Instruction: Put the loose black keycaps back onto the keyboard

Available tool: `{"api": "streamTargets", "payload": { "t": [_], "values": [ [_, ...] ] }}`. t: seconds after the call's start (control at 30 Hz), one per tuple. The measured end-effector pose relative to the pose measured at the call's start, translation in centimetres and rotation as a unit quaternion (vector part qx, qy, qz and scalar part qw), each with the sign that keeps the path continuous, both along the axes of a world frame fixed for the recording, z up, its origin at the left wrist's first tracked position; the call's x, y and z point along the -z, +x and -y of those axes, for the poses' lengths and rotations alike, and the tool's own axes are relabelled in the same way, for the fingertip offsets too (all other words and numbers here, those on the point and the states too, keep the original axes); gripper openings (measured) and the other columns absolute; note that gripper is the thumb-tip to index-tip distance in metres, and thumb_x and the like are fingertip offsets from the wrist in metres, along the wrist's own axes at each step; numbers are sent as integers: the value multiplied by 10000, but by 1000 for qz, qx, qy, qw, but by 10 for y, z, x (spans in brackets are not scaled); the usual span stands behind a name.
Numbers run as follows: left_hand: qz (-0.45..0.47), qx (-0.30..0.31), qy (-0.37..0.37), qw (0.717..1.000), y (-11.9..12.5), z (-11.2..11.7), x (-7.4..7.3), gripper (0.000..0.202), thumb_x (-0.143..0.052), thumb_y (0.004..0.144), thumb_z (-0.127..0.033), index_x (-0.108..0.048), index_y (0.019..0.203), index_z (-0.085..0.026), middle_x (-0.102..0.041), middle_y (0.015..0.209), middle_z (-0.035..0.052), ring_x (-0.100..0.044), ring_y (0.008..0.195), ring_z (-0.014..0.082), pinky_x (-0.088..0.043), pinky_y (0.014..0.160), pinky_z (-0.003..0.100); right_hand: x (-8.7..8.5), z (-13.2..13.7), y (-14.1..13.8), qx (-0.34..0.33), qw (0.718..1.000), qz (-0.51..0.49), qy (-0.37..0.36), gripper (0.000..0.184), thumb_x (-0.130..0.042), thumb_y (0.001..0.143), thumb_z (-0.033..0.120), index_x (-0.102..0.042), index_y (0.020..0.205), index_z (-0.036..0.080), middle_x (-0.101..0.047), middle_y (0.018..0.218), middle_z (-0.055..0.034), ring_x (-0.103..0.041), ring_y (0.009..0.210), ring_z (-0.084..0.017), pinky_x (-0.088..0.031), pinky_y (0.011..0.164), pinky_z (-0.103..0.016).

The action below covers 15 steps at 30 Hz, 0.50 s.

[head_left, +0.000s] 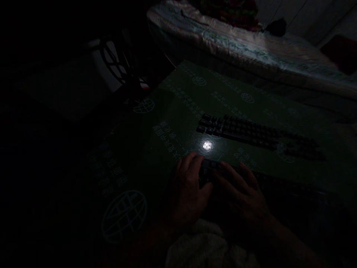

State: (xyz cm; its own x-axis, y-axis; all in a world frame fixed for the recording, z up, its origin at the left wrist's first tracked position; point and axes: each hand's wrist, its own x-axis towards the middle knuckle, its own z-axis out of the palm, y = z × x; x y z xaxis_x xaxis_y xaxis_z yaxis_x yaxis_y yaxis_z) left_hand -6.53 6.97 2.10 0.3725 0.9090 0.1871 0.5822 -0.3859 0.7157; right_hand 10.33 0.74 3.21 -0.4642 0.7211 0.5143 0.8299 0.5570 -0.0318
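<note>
Progress, by my judgement: partway. A set of loose keys (pixel 251 131) lies on the table (pixel 167 141) in keyboard order, with green surface showing through gaps toward the right end, so sorting into rows looks largely done. The keyboard (pixel 284 183) lies nearer to me, under my hands. A few key shapes show at its left end; the rest is too dark to count, so I cannot certify what is left to do there, nor whether keys are being taken off or fitted.

Orientation: the keyboard's long axis runs from my left to my right, its right end slanting slightly toward me in view. The loose keys lie beyond it, apart and roughly parallel, with a long bar (pixel 245 139) along their near edge.

Hands: my left hand (pixel 188 188) is bent about the keyboard's left end, thumb apart from fingers; whether it is clamped I cannot tell. My right hand (pixel 244 195) has fingers spread over the keyboard, just right of the left hand; whether anything is pinched beneath is hidden.
</note>
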Motion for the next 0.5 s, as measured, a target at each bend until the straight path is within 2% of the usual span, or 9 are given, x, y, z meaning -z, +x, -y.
{"api": "streamTargets", "payload": {
  "t": [0.07,0.2,0.33,0.5],
  "values": [
    [-1,-5,-1,1000,-1,0,-1,506,-616,745,-182,-471,1229,-204,-482,1323,86,-457,1217,254,-424,1018,440,-4,-3,12,40,999,-17,13,154,-540,901,204,-633,1024,211,-684,1143,-69,-518,1236,-276,-371,1042,-518],
    [8,-5,5,1000,-1,-1,-1,507,-637,741,-211,-477,1222,-215,-497,1305,79,-475,1204,251,-442,1005,430,-15,-12,54,127,991,-27,33,206,-543,890,210,-627,1077,227,-672,1122,-110,-603,1114,-277,-499,882,-464],
    [5,-17,6,1000,0,-2,2,528,-661,721,-223,-486,1219,-223,-495,1316,82,-476,1214,267,-452,996,447,-18,-27,90,159,986,-20,35,132,-581,868,270,-665,961,229,-695,1010,-88,-669,935,-241,-560,741,-383],
    [-15,-33,49,998,1,-2,8,529,-641,720,-216,-492,1227,-210,-521,1305,108,-507,1191,296,-486,950,493,-26,-61,109,163,986,-35,-1,202,-526,887,303,-703,869,206,-707,924,-76,-683,808,-205,-567,656,-335]
  ]
}}
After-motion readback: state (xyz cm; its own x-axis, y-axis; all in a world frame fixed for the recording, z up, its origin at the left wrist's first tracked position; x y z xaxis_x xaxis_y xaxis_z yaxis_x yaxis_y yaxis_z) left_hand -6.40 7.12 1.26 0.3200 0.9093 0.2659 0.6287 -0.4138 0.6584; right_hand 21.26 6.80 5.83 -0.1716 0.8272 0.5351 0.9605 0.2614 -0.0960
